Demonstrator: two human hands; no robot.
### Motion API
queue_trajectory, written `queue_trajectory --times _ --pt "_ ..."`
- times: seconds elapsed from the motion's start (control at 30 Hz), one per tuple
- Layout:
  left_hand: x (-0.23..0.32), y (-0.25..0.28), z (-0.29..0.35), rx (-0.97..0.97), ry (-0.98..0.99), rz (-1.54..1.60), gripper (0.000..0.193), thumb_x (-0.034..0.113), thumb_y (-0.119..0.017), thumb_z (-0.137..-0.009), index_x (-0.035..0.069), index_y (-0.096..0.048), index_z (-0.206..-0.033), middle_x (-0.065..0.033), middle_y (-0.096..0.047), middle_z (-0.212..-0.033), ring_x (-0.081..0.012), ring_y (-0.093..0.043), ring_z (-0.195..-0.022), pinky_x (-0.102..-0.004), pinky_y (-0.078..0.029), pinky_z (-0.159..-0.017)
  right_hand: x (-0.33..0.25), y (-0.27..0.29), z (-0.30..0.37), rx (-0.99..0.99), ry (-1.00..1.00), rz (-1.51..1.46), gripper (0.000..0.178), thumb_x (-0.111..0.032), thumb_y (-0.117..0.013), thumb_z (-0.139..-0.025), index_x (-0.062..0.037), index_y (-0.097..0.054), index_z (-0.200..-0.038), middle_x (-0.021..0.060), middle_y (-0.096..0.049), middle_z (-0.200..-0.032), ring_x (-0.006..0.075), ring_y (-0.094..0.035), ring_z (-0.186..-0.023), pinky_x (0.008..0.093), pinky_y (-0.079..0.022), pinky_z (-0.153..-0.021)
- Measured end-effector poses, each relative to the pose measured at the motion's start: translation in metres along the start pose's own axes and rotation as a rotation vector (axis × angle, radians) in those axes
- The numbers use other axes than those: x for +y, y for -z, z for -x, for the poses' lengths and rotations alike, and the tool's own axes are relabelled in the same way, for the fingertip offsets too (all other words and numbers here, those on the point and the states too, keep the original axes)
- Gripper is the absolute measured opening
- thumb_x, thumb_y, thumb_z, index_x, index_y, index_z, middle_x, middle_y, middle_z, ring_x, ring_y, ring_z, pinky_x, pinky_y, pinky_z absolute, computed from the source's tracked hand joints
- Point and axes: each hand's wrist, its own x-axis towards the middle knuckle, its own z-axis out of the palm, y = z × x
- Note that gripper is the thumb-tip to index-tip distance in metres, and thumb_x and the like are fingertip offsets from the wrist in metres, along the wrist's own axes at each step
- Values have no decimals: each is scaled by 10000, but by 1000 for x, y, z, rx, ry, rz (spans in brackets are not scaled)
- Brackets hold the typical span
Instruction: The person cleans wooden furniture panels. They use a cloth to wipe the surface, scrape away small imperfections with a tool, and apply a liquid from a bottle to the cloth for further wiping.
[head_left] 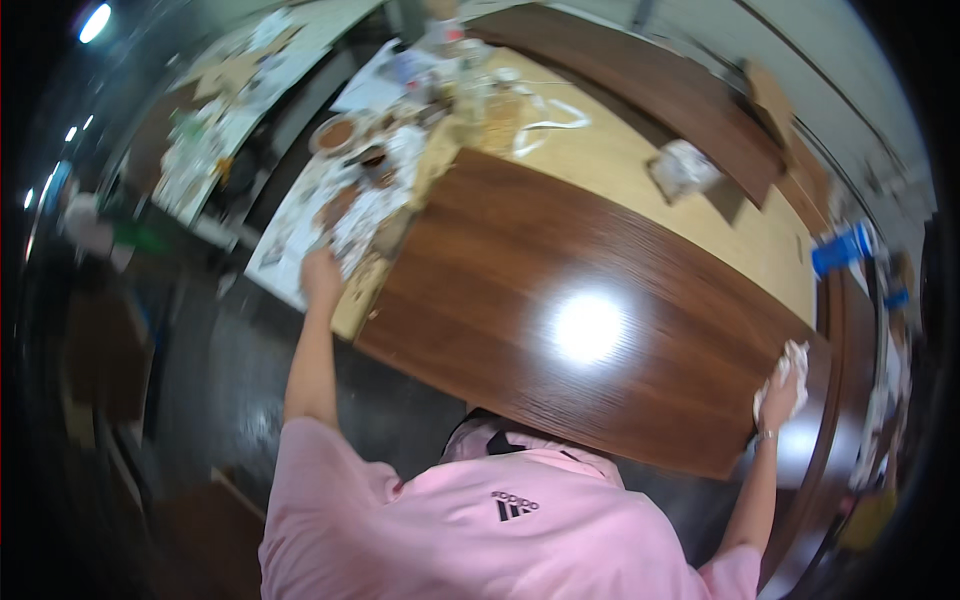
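A glossy dark-brown wood-grain panel (500, 270) lies in front of me and reflects a bright lamp. My right hand (778, 402) is closed around a crumpled white rag (797, 370) at the panel's right end. On the other side, my left hand (321, 275) is at the near edge of a white sheet (285, 240) smeared with brown material (338, 207). Its fingers look closed, with a small blurred thing at their tips that I cannot make out. A round tub of brown paste (335, 134) and a small dark container (372, 160) sit farther up the sheet.
Behind the panel, a second brown board (640, 70) rests on the pale worktop (600, 150). Nearby are a crumpled white bundle (684, 170), a clear bottle (469, 85) and a white strap (550, 124). A blue cylindrical item (842, 249) stands at the right. A cluttered bench (235, 125) is far left.
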Motion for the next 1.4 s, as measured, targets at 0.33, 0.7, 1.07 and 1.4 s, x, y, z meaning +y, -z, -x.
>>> queue_trajectory --times 0.33,0.7,1.07,1.4 --pt "-80 -20 -10 -210 123 -46 147 39 -664 -698 10 -561 -798 -169 -619 -771 -377 -605 -733 -466 -482 -706 -6 -11 36 -131 -107 312 507 -338 -556 -944 -54 -529 -1363 147 -467 -1476 316 -390 -1386 486 -282 -1141" --pt "317 85 -51 -69 -474 692 245 24 -641 -897 -34 -653 -1134 -108 -669 -1065 -193 -623 -937 -312 -496 -881 19 41 97 -51 -179 272 490 -343 -614 -897 -64 -590 -1298 118 -484 -1464 317 -393 -1385 513 -255 -1155" --pt "745 -14 208 -148 -1466 774 184 60 -622 -796 129 -731 -927 -26 -610 -831 -235 -601 -797 -369 -521 -654 22 44 96 17 -128 70 497 -371 -643 -868 -51 -614 -1248 162 -544 -1373 336 -436 -1325 528 -255 -1124" --pt "837 -36 240 -185 -1446 768 113 86 -680 -785 104 -758 -865 -51 -643 -808 -258 -614 -783 -393 -516 -687 33 58 97 -5 -137 -91 544 -395 -648 -862 -51 -600 -1281 166 -545 -1370 339 -419 -1342 548 -253 -1124"
